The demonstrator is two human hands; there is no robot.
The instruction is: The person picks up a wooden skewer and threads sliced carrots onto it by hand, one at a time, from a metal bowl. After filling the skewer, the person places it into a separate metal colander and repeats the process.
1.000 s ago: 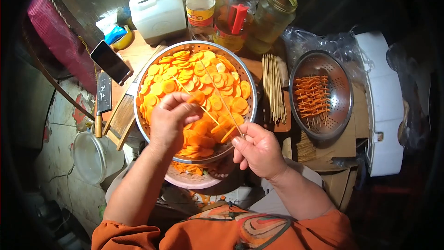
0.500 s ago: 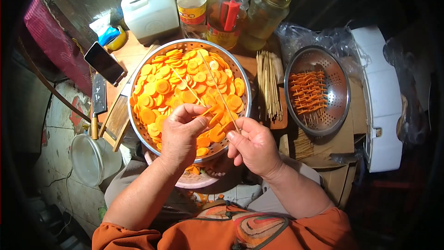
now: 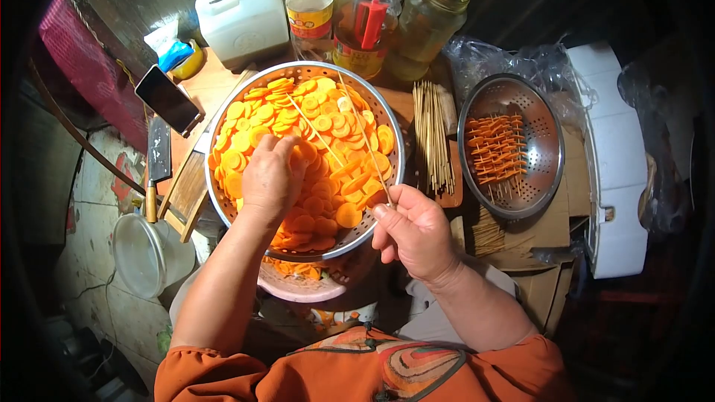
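Sliced carrots [image 3: 257,123] heap up in a large perforated metal colander [image 3: 397,123]. Over the left part of the heap, my left hand [image 3: 272,179] has its fingers curled together around a carrot slice [image 3: 304,151]. My right hand [image 3: 417,238], at the colander's lower right rim, pinches the lower ends of two thin bamboo skewers [image 3: 353,115] that spread apart like a V. Several carrot slices [image 3: 356,182] sit along the left skewer, near the right hand. The upper parts of both skewers are bare.
To the right, a smaller colander [image 3: 547,171] holds carrot skewers [image 3: 495,149]. Bare bamboo skewers [image 3: 432,134] lie between the colanders. Bottles, a white jug [image 3: 242,22] and a glass jar [image 3: 428,30] line the back. A phone [image 3: 167,100] and cleaver [image 3: 159,152] are at left.
My left hand has left the skewer and moved up and left into the carrot heap. My right hand has shifted slightly right, still holding the skewers.
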